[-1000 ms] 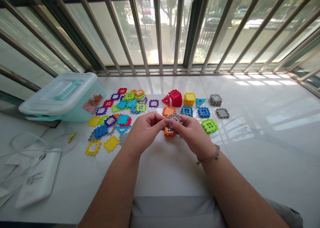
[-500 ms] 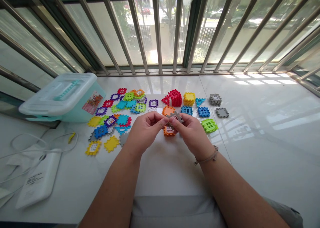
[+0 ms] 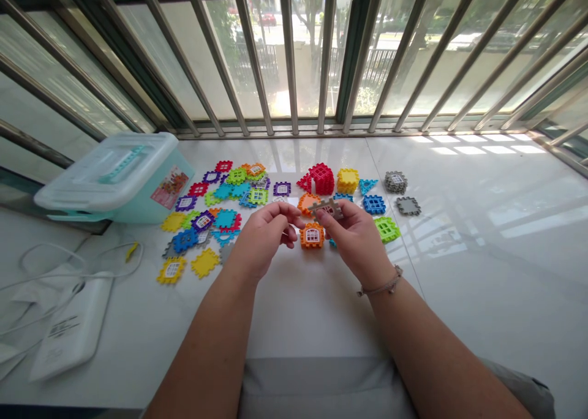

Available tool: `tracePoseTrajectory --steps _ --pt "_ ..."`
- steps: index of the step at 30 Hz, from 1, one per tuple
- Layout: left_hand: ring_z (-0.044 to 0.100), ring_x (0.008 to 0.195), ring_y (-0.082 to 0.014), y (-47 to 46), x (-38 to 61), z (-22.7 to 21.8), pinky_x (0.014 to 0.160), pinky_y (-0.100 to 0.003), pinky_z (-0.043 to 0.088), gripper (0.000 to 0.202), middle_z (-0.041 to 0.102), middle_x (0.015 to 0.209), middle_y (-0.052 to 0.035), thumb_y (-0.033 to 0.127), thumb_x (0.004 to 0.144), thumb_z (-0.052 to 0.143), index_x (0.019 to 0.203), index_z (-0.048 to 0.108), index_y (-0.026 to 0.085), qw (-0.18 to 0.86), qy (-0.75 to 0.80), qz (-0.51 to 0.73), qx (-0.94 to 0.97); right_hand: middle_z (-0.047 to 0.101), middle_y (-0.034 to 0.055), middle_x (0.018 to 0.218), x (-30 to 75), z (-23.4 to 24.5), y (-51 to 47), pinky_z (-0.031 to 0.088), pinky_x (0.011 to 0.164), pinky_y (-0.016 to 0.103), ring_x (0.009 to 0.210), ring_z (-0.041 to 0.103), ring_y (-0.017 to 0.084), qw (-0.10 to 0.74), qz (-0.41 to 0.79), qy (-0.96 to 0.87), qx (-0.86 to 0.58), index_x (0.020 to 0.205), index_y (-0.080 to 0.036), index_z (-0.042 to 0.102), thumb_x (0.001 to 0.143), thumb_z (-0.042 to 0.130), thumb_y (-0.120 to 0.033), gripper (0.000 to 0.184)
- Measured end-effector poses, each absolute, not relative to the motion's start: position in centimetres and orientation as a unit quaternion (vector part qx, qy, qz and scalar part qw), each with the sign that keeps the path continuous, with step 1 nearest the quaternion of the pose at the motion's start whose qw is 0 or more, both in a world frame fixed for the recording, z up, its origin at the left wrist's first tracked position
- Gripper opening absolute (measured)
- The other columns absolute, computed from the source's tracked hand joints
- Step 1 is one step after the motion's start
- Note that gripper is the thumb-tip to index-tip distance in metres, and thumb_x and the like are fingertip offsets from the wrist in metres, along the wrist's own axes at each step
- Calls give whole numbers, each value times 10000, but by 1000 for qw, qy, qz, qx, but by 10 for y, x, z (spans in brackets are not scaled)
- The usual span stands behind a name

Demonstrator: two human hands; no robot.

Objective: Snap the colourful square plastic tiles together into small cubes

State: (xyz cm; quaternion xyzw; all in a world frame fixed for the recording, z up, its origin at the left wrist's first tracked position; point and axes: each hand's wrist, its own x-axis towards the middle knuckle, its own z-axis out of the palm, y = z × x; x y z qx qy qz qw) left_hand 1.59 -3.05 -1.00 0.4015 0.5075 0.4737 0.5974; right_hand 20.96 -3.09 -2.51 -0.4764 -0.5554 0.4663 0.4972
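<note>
My right hand [image 3: 356,241] pinches a grey plastic interlocking tile [image 3: 327,207] between thumb and fingers, holding it above the table. My left hand [image 3: 264,238] is apart from the tile, its fingers loosely curled around nothing. Below the tile, an orange cube of toy tiles [image 3: 312,235] with a white window stands on the white table top [image 3: 298,309]. Around it lie a red cube [image 3: 322,180], a yellow cube [image 3: 348,180] and a flat orange tile [image 3: 307,203]. My right hand partly hides a blue tile.
A heap of loose coloured tiles [image 3: 202,223] lies left of my hands, and a lidded aqua plastic box [image 3: 114,174] stands beyond it. A white power bank [image 3: 71,327] and cables [image 3: 46,266] lie at the left. Metal window bars [image 3: 289,51] run along the far edge.
My left hand has moved left, off the grey tile. My right hand has raised the tile higher, and the orange cube below now shows fully.
</note>
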Motion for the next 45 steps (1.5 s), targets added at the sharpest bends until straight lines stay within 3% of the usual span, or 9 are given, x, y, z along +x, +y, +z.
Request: tracePoseTrajectory --steps 3,6,16,29,32,36,42,45 --pt "636 625 -138 -32 17 -12 590 -277 527 295 778 871 -67 463 903 781 974 763 177 643 477 436 411 744 25 887 206 -27 -32 531 686 323 764 638 188 489 438 -592 -467 997 -255 800 957 832 -534 284" --pt "642 663 -129 -33 17 -14 674 -276 562 458 737 823 -42 621 904 845 947 782 169 638 460 424 449 751 33 939 203 -28 -34 535 687 319 777 652 185 487 421 -615 -456 979 -251 792 968 826 -475 227" --pt "707 719 -161 -34 19 -11 721 -294 600 534 781 858 -72 665 850 898 983 790 158 695 424 432 387 739 31 945 203 -27 -35 542 690 318 788 647 186 481 382 -643 -458 970 -253 772 969 793 -383 131" --pt "701 757 -156 -36 25 -9 725 -272 612 393 774 876 -68 528 886 844 929 770 145 688 423 457 371 690 9 910 200 -29 -36 520 655 280 762 620 153 499 330 -673 -435 933 -235 724 978 733 -259 52" --pt "695 763 -148 -36 25 -9 738 -268 611 355 761 865 -57 483 864 868 910 757 149 684 432 457 369 669 6 866 200 -30 -37 513 657 289 745 606 160 502 329 -666 -443 907 -238 708 984 731 -280 91" --pt "665 711 -125 -34 23 -11 722 -247 591 285 711 772 -23 367 817 896 796 702 159 668 462 459 361 719 19 907 202 -32 -36 550 731 315 807 665 183 515 356 -636 -451 1032 -249 751 1031 715 -351 109" --pt "729 782 -165 -34 25 -14 778 -289 633 491 770 893 -82 616 892 862 948 772 136 708 421 438 360 776 34 1018 204 -34 -34 585 784 330 880 713 194 523 407 -607 -438 1105 -263 795 1038 749 -409 167" --pt "762 818 -190 -35 24 -14 789 -311 649 484 797 977 -96 589 893 882 1075 780 153 727 405 438 340 786 38 1068 203 -34 -34 600 830 345 953 724 208 526 414 -609 -425 1127 -278 810 1031 773 -418 174"
